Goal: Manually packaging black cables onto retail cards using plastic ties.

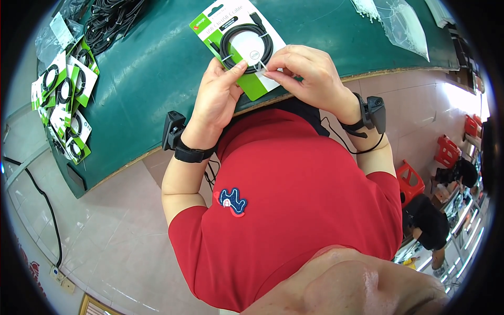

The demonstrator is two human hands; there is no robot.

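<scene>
A white and green cardboard card lies near the table's front edge, with a coiled black cable fastened to its face by thin, pale ties. My left hand grips the card at its lower left, the thumb pressed on the front beside the coil. At the coil's lower right, the thumb and fingertips of my right hand pinch a thin, whitish tie. The fingertips cover part of it.
Several carded cables are piled at the left of the green table. Behind them lies a black cable bundle. A clear bag of white ties is at the far right. Red stools and another person are at right.
</scene>
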